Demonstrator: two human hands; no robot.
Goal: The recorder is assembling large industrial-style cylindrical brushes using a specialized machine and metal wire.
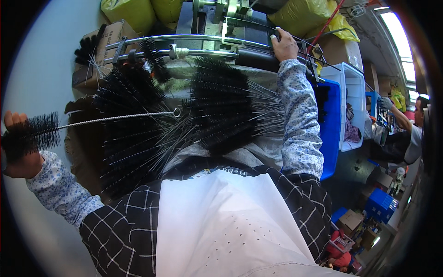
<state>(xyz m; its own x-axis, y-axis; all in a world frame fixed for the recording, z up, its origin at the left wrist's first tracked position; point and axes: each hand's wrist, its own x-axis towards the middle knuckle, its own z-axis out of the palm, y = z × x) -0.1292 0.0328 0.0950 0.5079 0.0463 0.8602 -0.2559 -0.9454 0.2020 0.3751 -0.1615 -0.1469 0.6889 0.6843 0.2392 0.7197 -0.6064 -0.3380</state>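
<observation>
- Cluttered workshop, boxes and yellow bags at the back, a blue bin [331,121] on the right, another person working further off.
- Worktop is buried under a big pile of black brushes [184,122] with twisted wire stems.
- Left hand [19,154] is closed around the bristle end of one brush [39,131], held out to the left, looped wire end pointing at the pile.
- Right hand [284,45] rests on the machine [217,37] up top, fingers curled over a part; grip unclear.
- Brush looks light, bristles soft and springy, stem stiff-ish but bendable; the wire stem is probably the firmer place to hold.
</observation>
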